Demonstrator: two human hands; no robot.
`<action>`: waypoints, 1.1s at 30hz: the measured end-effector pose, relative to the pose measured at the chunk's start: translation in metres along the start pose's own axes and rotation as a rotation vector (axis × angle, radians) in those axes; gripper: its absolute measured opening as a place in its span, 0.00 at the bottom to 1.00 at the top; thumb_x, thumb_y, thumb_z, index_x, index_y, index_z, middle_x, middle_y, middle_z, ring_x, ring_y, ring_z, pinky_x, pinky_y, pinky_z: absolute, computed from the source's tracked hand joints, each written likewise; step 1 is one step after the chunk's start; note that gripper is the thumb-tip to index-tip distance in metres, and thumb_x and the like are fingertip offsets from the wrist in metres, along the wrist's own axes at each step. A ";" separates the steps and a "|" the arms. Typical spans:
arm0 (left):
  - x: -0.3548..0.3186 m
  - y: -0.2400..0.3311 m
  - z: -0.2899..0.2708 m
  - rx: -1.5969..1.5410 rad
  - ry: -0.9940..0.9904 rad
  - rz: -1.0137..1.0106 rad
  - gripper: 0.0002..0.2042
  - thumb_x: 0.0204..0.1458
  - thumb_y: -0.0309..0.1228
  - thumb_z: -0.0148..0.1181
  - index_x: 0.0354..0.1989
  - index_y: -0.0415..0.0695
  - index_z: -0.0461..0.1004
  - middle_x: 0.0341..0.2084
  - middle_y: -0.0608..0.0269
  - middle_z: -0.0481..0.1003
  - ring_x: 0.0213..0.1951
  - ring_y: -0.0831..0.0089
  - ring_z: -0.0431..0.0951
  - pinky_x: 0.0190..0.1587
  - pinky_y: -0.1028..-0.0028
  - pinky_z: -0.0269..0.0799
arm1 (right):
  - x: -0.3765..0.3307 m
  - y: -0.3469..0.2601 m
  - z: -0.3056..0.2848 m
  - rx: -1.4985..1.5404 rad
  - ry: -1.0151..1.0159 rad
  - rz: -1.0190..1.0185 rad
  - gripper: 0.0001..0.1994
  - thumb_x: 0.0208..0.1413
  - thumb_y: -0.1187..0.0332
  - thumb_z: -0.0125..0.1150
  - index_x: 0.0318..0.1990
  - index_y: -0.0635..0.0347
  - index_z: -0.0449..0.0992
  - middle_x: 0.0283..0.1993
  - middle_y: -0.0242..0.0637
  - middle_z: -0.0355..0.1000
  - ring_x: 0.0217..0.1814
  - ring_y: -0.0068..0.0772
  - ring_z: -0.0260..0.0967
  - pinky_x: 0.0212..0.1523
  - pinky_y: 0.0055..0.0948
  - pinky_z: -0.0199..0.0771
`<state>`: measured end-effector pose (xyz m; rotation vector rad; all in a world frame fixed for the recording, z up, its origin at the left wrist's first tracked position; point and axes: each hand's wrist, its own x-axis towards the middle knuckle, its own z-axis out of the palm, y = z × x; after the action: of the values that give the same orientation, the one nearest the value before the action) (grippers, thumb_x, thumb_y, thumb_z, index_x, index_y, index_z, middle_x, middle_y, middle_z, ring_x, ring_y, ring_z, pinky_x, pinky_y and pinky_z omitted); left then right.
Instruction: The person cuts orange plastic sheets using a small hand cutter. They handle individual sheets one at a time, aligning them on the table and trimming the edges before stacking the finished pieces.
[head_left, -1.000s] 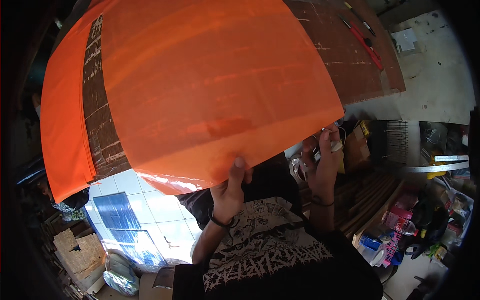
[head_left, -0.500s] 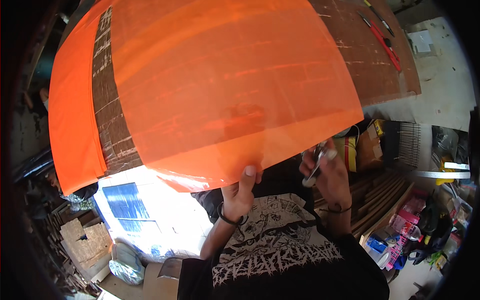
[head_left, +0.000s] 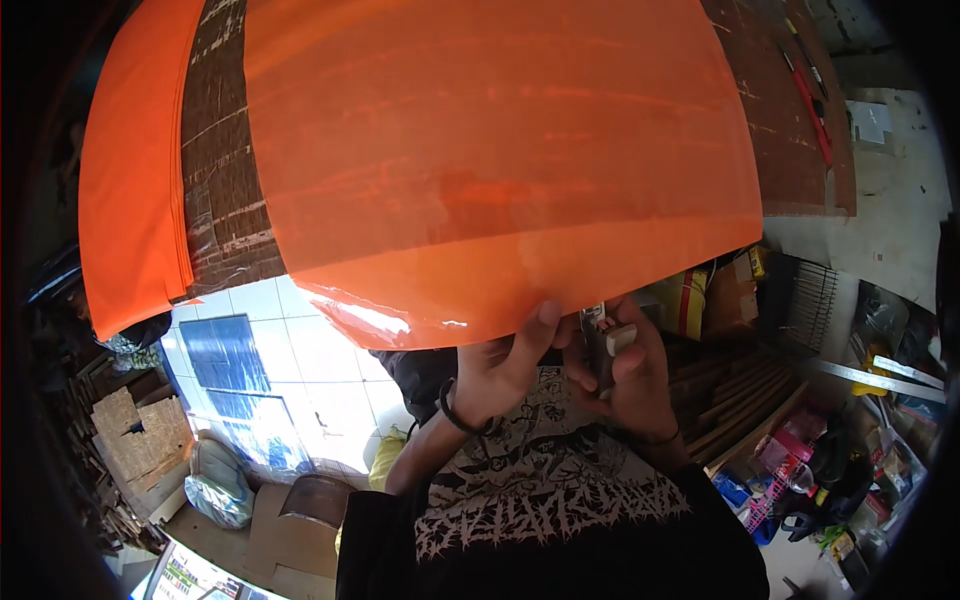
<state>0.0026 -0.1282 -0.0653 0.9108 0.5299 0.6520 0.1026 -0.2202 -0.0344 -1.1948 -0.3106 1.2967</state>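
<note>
A large translucent orange plastic sheet [head_left: 500, 150] spreads over a brown board [head_left: 225, 150], its near edge hanging past the board. My left hand [head_left: 497, 375] pinches that near edge, thumb on top and the other fingers underneath. Close beside it, my right hand [head_left: 642, 385] grips a small metal hand tool with a pale lever [head_left: 620, 340]. The tool's top end is at the sheet's edge; whether it bites the plastic I cannot tell. Folded opaque orange material [head_left: 135, 180] lies along the board's left side.
A red cutter-like tool [head_left: 808, 110] lies on the board's far right. Wood strips [head_left: 735, 400] and a pink basket [head_left: 775, 490] with clutter sit low on the right. Scrap board [head_left: 140, 435] and a wrapped bundle [head_left: 218, 485] are on the left, near a white tiled floor [head_left: 340, 400].
My right hand has brought the metal tool left and up to the sheet's edge, beside my left hand. My left hand has moved slightly right and upward along the edge.
</note>
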 end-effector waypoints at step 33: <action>0.003 0.004 0.000 -0.210 -0.104 -0.252 0.09 0.58 0.27 0.44 0.41 0.33 0.66 0.26 0.64 0.66 0.24 0.80 0.72 0.20 0.79 0.76 | 0.007 0.001 0.013 0.146 0.175 -0.084 0.18 0.56 0.62 0.52 0.47 0.67 0.64 0.34 0.37 0.65 0.26 0.23 0.63 0.16 0.21 0.68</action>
<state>0.0037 -0.1242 -0.0620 0.6632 0.4644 0.4200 0.0942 -0.2082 -0.0321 -1.1497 -0.1348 1.1151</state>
